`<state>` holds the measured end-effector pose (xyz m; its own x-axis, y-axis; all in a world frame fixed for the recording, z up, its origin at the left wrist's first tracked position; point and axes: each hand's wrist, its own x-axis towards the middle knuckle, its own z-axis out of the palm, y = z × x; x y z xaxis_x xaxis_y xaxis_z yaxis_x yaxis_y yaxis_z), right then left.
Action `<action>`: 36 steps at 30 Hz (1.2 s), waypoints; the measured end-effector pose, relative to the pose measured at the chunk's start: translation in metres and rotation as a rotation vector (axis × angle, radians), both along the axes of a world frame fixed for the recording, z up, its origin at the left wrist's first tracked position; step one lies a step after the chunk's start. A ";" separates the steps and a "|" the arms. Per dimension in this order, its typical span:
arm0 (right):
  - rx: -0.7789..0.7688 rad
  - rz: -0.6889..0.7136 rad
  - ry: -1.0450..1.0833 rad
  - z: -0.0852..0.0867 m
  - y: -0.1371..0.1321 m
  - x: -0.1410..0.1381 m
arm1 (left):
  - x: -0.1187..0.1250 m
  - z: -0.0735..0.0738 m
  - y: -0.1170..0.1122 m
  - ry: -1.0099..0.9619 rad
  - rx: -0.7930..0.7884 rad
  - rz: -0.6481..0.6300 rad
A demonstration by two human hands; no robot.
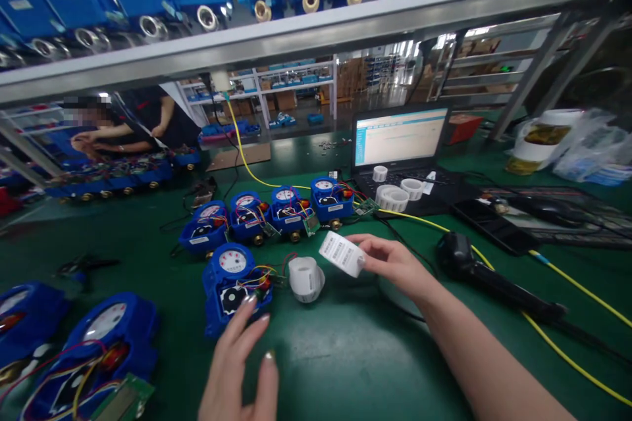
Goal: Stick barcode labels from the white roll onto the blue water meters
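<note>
Between the thumb and fingers of my right hand [390, 263] is a small white sheet of barcode labels [342, 254], held above the green table. My left hand [241, 362] has its fingers apart and holds nothing. Its fingertips are at the lower edge of a blue water meter [232, 260] with an open housing, a white dial and loose coloured wires; whether they touch it I cannot tell. A roll of white labels [303, 279] stands just right of that meter. Behind it, several more open blue meters [285, 210] form a row.
A laptop [399, 138] with label rolls [392, 197] on it stands at the back. A black barcode scanner [464, 260] and a yellow cable [567, 286] lie to the right. More meters [111, 322] sit at left. Overhead runs a shelf [276, 33]. A co-worker [143, 118] works beyond.
</note>
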<state>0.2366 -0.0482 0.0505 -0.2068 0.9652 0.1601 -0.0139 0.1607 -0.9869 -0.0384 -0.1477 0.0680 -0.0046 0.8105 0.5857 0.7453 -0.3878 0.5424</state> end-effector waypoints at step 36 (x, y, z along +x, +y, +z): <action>0.265 0.037 -0.015 0.012 -0.043 -0.043 | 0.070 0.015 0.026 -0.583 -0.471 -0.265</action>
